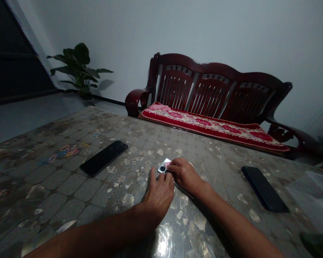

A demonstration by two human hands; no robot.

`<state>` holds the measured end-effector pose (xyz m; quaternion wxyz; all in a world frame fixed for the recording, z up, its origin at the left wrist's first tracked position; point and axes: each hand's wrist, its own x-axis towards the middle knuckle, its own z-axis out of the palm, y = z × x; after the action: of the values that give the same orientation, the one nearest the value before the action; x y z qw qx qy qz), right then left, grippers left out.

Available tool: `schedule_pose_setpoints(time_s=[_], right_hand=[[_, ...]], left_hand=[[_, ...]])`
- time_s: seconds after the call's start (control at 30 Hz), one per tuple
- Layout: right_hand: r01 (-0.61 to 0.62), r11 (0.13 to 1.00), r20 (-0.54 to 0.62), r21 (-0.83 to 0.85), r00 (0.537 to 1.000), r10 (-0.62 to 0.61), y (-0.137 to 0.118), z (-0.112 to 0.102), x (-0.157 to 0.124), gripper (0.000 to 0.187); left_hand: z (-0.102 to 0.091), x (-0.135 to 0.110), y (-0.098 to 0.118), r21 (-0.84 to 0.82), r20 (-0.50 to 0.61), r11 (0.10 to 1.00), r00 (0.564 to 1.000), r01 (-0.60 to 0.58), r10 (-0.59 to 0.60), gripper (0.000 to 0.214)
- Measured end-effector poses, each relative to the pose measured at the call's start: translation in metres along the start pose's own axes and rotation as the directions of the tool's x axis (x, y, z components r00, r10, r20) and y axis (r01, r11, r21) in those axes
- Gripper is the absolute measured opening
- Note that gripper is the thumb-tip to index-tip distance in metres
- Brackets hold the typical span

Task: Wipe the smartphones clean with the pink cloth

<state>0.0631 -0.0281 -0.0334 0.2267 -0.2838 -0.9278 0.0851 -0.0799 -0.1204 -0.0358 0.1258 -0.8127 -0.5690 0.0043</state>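
A light-backed smartphone lies on the table between my hands, its round dark camera lenses showing at the far end. Most of its body is hidden under my fingers. My left hand presses on it from the near side, with the index finger stretched along its edge. In the bent fingers of my right hand is a small pink cloth, pressed against the phone's back by the lenses. Only a corner of the cloth shows.
A black phone lies to the left, near several coloured rubber bands. Another dark phone and a clear plastic bag are on the right. Beyond the patterned table stand a wooden bench and a potted plant.
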Motion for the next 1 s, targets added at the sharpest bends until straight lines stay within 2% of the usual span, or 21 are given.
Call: schedule_pose_setpoints(time_s=[0.13, 0.27, 0.4, 0.63, 0.77, 0.87, 1.0], right_hand=[[-0.007, 1.000, 0.021, 0.016, 1.000, 0.006, -0.001, 0.001, 0.015, 0.021], [0.020, 1.000, 0.036, 0.004, 0.999, -0.020, 0.007, -0.005, -0.001, 0.022], [0.023, 0.999, -0.004, 0.033, 1.000, -0.023, 0.010, -0.004, -0.010, 0.024], [0.015, 0.998, 0.016, 0.055, 1.000, -0.016, 0.004, 0.003, 0.019, 0.026], [0.037, 0.998, 0.014, 0.056, 0.999, -0.038, 0.010, 0.002, 0.025, 0.030], [0.007, 0.997, 0.021, 0.074, 1.000, -0.008, 0.013, 0.002, 0.018, 0.033], [-0.115, 0.993, -0.007, 0.004, 0.993, 0.115, 0.009, -0.003, -0.008, 0.037]], left_hand=[[-0.002, 0.000, -0.002, 0.000, 0.017, 1.000, 1.000, -0.010, 0.010, 0.033], [-0.004, 0.001, -0.005, -0.024, 0.044, 0.999, 0.999, -0.023, 0.024, 0.035], [-0.004, 0.000, -0.005, -0.021, 0.029, 0.999, 0.999, -0.032, 0.032, 0.036], [-0.006, -0.002, 0.000, 0.006, 0.028, 1.000, 1.000, -0.014, 0.014, 0.036], [-0.009, -0.003, -0.002, -0.021, 0.067, 1.000, 0.998, 0.002, -0.001, 0.038], [-0.009, -0.003, -0.007, -0.055, 0.093, 0.998, 0.996, -0.004, 0.009, 0.040], [-0.007, 0.001, -0.018, -0.101, 0.056, 0.993, 0.996, -0.069, 0.075, 0.039]])
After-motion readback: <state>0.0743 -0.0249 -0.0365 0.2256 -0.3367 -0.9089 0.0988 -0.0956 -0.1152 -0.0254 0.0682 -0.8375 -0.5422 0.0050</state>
